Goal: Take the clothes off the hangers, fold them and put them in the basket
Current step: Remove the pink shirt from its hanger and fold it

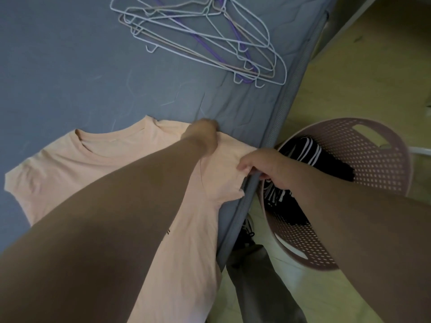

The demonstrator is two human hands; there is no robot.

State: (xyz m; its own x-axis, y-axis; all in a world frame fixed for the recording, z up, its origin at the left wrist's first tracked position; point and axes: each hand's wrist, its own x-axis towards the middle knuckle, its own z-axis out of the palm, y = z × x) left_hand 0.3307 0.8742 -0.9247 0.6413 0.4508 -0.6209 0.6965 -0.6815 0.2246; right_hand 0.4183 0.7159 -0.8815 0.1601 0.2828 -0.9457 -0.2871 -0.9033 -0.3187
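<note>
Peach T-shirt (93,164) on bed (70,78), right hand (263,169) pinching it

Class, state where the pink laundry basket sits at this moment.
In the head view the pink basket stands on the floor at the right, beside the bed, behind the right hand, holding black striped clothes.

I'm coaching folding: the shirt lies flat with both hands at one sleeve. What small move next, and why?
Probably fold that sleeve inward: the right hand pinches its edge, the left hand sits at the shoulder, and the T-shirt lies unfolded.
</note>
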